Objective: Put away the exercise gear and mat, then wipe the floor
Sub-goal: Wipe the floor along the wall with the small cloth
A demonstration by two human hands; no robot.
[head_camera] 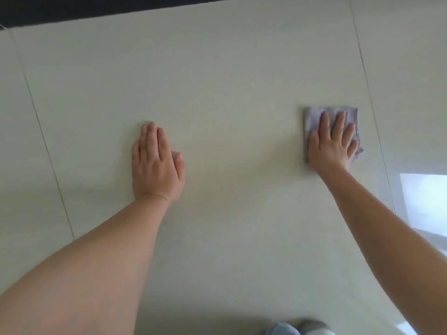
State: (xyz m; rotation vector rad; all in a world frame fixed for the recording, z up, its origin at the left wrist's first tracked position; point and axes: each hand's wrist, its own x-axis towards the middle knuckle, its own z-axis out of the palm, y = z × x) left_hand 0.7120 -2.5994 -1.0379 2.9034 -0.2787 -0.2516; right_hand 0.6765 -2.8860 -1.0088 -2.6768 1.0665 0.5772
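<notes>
Gear and mat: I see no exercise gear or mat anywhere in the frame, so I judge the putting-away part is behind me, though I cannot confirm it from this view.
Step in hand: wiping the floor (229, 81), pale glossy tiles with thin grout lines running up the left and right of the frame.
What is left: I cannot tell how much of the floor is wiped; no streaks or dirt show.
Cloth (314, 117): a folded grey rag, lying flat on the tile at the right of centre, close to the right grout line.
Right hand (332, 143): fingers straight and spread, palm pressing down on the cloth, not gripping it; arm stretched out from the lower right.
Left hand (156, 163): released, flat on the bare tile left of centre, fingers together, bracing my weight.
Top edge: a dark strip (96, 8) across the upper left.
Bottom edge: a bit of my clothing (283, 330), blurred.
</notes>
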